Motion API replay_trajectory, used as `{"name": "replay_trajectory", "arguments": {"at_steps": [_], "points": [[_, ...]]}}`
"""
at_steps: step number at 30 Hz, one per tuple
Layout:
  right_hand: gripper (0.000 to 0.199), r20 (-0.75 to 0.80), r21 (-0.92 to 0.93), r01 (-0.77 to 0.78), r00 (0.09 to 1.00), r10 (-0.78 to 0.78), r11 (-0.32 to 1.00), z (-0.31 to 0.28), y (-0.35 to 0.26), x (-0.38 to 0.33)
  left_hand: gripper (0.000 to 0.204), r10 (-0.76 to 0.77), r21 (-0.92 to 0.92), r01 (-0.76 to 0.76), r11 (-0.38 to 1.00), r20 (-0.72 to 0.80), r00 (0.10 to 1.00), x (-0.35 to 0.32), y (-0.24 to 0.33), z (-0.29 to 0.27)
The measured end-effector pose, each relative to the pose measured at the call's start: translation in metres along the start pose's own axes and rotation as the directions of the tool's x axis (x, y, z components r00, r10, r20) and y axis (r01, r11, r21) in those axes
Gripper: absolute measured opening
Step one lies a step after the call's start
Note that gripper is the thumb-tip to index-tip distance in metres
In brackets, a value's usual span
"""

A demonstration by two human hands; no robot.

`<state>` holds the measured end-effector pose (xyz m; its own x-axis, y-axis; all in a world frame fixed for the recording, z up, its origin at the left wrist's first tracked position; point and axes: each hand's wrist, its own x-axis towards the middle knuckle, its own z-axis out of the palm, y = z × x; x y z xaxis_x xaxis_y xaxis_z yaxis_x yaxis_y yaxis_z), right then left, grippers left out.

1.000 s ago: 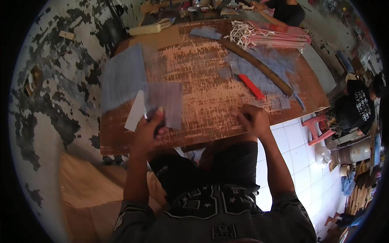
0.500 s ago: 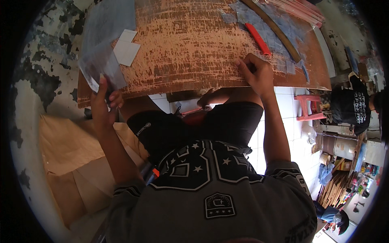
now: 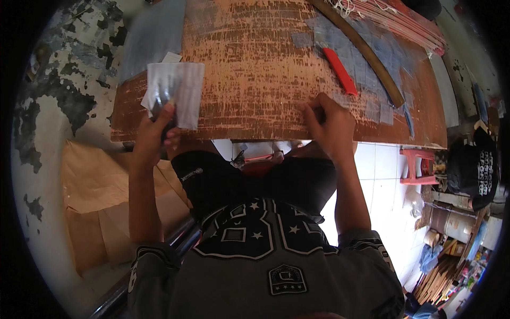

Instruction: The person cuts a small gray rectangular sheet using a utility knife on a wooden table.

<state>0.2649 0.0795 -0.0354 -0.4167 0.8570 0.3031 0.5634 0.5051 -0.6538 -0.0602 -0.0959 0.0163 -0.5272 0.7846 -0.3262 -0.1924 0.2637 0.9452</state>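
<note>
My left hand (image 3: 155, 130) grips a clear plastic sheet (image 3: 175, 93) at its lower edge, over the near left corner of a worn brown wooden table (image 3: 255, 80). A white paper piece shows behind the sheet. My right hand (image 3: 329, 125) rests on the table's near edge with its fingers curled; whether it holds something small I cannot tell. A red cutter (image 3: 340, 70) lies on the table beyond my right hand.
A long dark curved stick (image 3: 361, 50) and a bundle of pink sticks (image 3: 409, 24) lie at the far right. Grey plastic sheets (image 3: 151, 32) cover the far left. A pink stool (image 3: 417, 167) stands on white tiles; brown cardboard (image 3: 101, 196) lies at the left.
My left hand has brought the clear sheet from the table's left edge back over the tabletop. The camera view has tilted down and nearer. My right hand stays at the table's near edge.
</note>
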Motion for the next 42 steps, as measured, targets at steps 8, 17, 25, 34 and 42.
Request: {"name": "replay_trajectory", "arguments": {"at_steps": [8, 17, 25, 34, 42], "points": [[0.028, 0.027, -0.003, 0.047, 0.999, -0.047, 0.999, 0.001, 0.003, 0.0, 0.031, -0.166, 0.179, 0.141, 0.974, 0.136, 0.977, 0.015, 0.02, 0.04], [0.025, 0.016, 0.004, 0.034, 0.999, -0.034, 0.999, 0.002, 0.005, 0.001, 0.035, -0.481, 0.482, 0.295, 0.825, 0.323, 0.815, 0.044, 0.043, 0.039], [0.018, -0.003, 0.032, -0.024, 1.0, 0.024, 0.999, 0.003, 0.005, 0.001, 0.045, -0.492, 0.708, 0.075, 0.702, 0.407, 0.769, 0.077, 0.042, 0.048], [0.018, 0.024, 0.061, -0.13, 0.991, 0.128, 0.99, 0.005, 0.0, 0.001, 0.044, -0.43, 0.682, -0.04, 0.73, 0.504, 0.749, 0.089, 0.035, 0.044], [0.024, -0.258, -0.402, 0.013, 0.958, -0.127, 0.915, -0.015, 0.003, 0.048, 0.043, -0.41, 0.702, -0.091, 0.706, 0.51, 0.757, 0.089, 0.034, 0.044]]}}
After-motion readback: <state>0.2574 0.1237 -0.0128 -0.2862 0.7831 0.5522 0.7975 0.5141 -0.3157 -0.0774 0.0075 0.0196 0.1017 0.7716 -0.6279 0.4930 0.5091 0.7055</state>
